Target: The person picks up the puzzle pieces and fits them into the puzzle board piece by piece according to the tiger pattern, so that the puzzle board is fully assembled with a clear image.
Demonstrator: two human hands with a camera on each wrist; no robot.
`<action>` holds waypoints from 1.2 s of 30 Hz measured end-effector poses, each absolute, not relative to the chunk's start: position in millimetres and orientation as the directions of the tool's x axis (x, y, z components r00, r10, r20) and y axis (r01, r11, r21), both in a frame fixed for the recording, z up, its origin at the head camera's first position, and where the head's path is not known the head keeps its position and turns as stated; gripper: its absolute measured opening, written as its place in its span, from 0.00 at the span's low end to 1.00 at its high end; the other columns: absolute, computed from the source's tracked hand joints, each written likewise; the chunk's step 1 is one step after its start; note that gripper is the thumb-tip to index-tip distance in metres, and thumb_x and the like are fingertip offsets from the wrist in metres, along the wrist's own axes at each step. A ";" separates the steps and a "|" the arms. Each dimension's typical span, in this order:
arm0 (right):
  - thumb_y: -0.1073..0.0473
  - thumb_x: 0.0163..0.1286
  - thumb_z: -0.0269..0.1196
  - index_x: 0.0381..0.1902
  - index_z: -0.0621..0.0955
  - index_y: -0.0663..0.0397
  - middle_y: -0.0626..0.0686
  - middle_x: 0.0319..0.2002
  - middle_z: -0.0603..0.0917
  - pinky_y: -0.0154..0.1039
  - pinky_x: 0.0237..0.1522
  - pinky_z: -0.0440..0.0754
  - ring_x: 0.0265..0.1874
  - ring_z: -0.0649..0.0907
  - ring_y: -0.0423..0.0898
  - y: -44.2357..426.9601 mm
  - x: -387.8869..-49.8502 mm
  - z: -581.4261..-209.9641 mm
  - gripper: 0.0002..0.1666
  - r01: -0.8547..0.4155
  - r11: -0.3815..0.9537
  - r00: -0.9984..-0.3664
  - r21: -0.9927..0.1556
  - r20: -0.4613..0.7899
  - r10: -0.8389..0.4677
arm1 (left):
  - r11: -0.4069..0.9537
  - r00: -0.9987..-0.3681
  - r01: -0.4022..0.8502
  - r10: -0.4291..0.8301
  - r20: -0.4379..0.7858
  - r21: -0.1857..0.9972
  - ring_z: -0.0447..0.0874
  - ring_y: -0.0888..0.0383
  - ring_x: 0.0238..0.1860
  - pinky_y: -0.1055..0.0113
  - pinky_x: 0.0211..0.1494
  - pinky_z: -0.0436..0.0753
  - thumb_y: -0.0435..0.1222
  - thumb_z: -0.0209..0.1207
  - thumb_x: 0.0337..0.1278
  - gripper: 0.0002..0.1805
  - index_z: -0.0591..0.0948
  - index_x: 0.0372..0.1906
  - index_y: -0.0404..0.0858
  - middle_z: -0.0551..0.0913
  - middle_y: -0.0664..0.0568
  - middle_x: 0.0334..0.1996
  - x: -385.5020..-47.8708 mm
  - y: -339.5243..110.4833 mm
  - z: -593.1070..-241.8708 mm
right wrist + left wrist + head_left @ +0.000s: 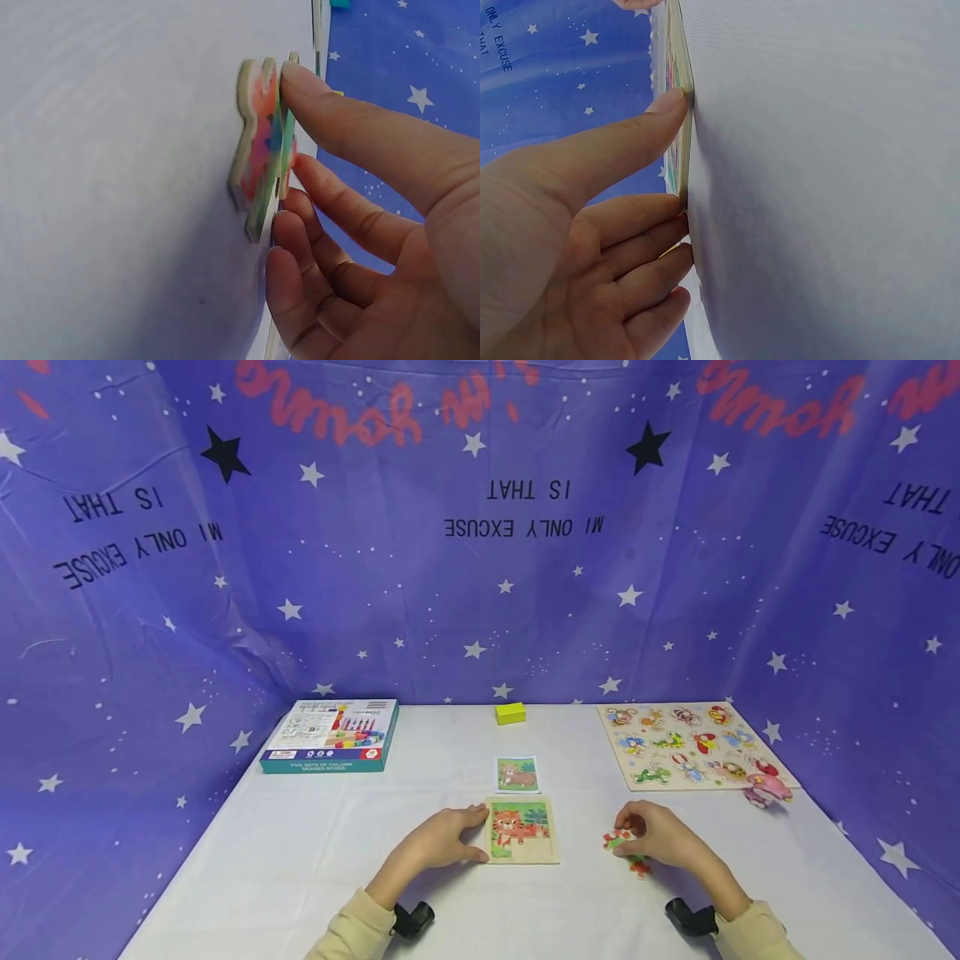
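A square wooden tiger puzzle board (555, 852) lies on the white table, with part of its lower right bare of pieces. My left hand (442, 838) rests against the board's left edge, thumb toward the near corner and fingertips toward the far one. Off to the right of the board, my right hand (660, 835) pinches a green and red puzzle piece (288, 135) between thumb and fingers. Right beside that piece are other loose puzzle pieces (259, 142), partly hidden by the hand in the head view. A tiger picture card (517, 774) lies just beyond the board.
A boxed toy set (326, 767) lies at the back left. Near the back edge stands a yellow block (511, 713). An insect peg board (693, 752) is at the back right, with a pink toy (768, 789) at its near corner. A starry purple cloth (480, 610) surrounds the table.
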State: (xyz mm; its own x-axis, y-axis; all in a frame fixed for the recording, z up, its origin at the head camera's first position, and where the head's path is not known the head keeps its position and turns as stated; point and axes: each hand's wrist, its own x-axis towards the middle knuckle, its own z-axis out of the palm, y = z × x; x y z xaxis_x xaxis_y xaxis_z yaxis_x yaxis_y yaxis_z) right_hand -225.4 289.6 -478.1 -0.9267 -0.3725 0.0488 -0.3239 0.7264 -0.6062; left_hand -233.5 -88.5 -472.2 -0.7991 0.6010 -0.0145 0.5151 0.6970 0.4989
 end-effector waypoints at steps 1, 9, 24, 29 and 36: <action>0.54 0.49 0.77 0.34 0.78 0.52 0.46 0.30 0.76 0.33 0.28 0.73 0.29 0.73 0.42 289.5 -225.3 -477.9 0.20 -0.331 0.723 -0.925 -0.606 0.056 -0.376 | 0.698 -0.800 0.515 0.600 -0.015 0.499 0.67 0.50 0.67 0.56 0.69 0.66 0.48 0.70 0.48 0.41 0.72 0.65 0.31 0.70 0.44 0.66 -233.4 -88.6 -472.4; 0.56 0.49 0.77 0.35 0.74 0.53 0.46 0.27 0.76 0.32 0.24 0.72 0.23 0.72 0.37 290.0 -223.8 -475.3 0.24 -0.345 0.693 -0.916 -0.632 0.066 -0.396 | 0.699 -0.803 0.507 0.595 -0.018 0.504 0.67 0.49 0.67 0.56 0.69 0.66 0.48 0.70 0.48 0.41 0.72 0.65 0.31 0.70 0.44 0.66 -232.5 -88.6 -472.0; 0.68 0.61 0.67 0.43 0.79 0.55 0.47 0.28 0.83 0.33 0.26 0.79 0.26 0.81 0.39 274.7 -221.4 -466.4 0.13 -0.408 0.588 -0.882 -0.698 0.137 -0.451 | 0.701 -0.801 0.514 0.598 -0.015 0.495 0.67 0.49 0.67 0.56 0.69 0.66 0.47 0.69 0.49 0.40 0.71 0.66 0.32 0.70 0.44 0.66 -231.3 -88.9 -469.6; 0.67 0.61 0.67 0.41 0.83 0.49 0.45 0.33 0.84 0.34 0.32 0.82 0.31 0.83 0.39 259.1 -221.3 -465.8 0.11 -0.420 0.578 -0.871 -0.700 0.133 -0.473 | 0.703 -0.803 0.511 0.596 -0.018 0.495 0.67 0.49 0.67 0.56 0.70 0.66 0.47 0.69 0.49 0.40 0.71 0.66 0.32 0.70 0.44 0.66 -231.3 -89.0 -470.2; 0.64 0.59 0.70 0.36 0.80 0.47 0.44 0.30 0.85 0.32 0.29 0.77 0.28 0.81 0.38 230.7 -219.6 -465.4 0.10 -0.409 0.572 -0.874 -0.711 0.125 -0.469 | 0.711 -0.807 0.506 0.590 -0.024 0.489 0.67 0.50 0.67 0.56 0.70 0.66 0.49 0.69 0.49 0.41 0.71 0.66 0.33 0.70 0.45 0.66 -231.6 -88.9 -471.4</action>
State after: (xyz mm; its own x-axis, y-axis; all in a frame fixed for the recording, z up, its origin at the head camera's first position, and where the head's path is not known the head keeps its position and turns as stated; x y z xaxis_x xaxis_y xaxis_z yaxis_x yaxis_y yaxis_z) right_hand -219.6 230.7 -465.4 -0.8742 -0.4693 0.1246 -0.4086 0.5723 -0.7110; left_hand -231.6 -88.9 -471.4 -0.8068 0.5903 -0.0239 0.5056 0.7109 0.4888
